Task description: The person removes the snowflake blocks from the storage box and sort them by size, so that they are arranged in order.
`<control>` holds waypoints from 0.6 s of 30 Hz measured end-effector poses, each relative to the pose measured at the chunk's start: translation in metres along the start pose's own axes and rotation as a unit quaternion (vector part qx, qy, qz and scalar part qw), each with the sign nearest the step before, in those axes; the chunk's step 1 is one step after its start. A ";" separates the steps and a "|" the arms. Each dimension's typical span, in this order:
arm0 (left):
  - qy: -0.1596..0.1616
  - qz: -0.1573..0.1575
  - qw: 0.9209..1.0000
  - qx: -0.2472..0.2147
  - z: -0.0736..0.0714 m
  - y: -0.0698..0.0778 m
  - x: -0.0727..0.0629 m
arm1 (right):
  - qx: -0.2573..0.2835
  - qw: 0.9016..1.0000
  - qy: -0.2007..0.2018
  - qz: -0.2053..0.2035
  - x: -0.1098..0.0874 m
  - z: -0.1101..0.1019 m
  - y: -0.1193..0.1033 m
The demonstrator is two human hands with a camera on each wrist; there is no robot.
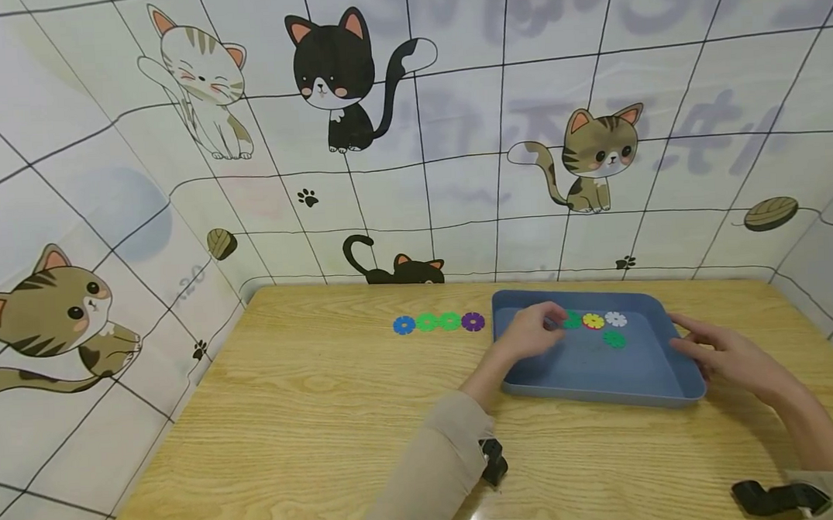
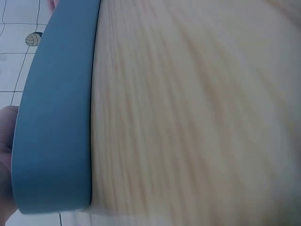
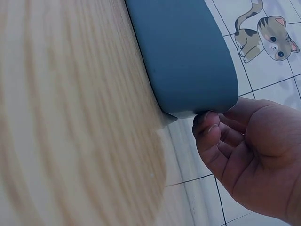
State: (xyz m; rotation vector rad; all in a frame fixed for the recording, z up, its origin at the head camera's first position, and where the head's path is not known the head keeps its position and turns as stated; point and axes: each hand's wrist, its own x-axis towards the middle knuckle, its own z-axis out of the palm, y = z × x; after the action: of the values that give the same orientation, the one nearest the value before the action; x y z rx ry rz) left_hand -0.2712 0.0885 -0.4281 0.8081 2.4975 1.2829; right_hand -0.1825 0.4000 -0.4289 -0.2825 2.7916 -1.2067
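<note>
In the head view my left hand (image 1: 530, 332) reaches over the left part of a blue-grey tray (image 1: 604, 391). Its thumb and forefinger stand apart, fingertips right at a green flower-shaped disc (image 1: 573, 319) in the tray. Beside that disc lie a yellow disc with a red edge (image 1: 593, 321), a white disc (image 1: 615, 319) and another green disc (image 1: 614, 339). At the tray's right side my right hand (image 1: 731, 359) grips the rim. The right wrist view shows this hand's curled fingers (image 3: 209, 134) against the tray's outer wall (image 3: 188, 56).
Left of the tray, a row of discs lies on the wooden table (image 1: 312, 420): blue (image 1: 404, 325), two light green (image 1: 428, 322) and purple (image 1: 473, 321). A cat-printed wall covering (image 1: 464, 227) rises behind the table and at both sides.
</note>
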 end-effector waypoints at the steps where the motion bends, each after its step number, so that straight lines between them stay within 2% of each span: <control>1: 0.002 -0.002 1.000 0.002 0.002 0.000 0.002 | 0.000 1.000 -0.001 -0.001 0.000 0.000 0.000; 6: -0.002 -0.008 1.000 0.013 0.007 -0.001 0.010 | -0.002 1.000 -0.001 0.005 0.000 0.002 -0.001; 13: 0.006 0.000 0.999 0.036 0.014 -0.005 0.019 | -0.005 1.000 -0.001 0.014 0.002 0.000 -0.003; 18: 0.017 -0.015 0.999 0.040 0.016 -0.005 0.021 | -0.005 1.000 -0.004 0.021 0.002 0.000 -0.001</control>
State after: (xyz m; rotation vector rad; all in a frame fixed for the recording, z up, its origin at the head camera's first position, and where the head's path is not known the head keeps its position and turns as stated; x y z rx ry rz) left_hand -0.2836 0.1097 -0.4405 0.7683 2.5931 1.2036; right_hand -0.1842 0.3989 -0.4280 -0.2292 2.7827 -1.1805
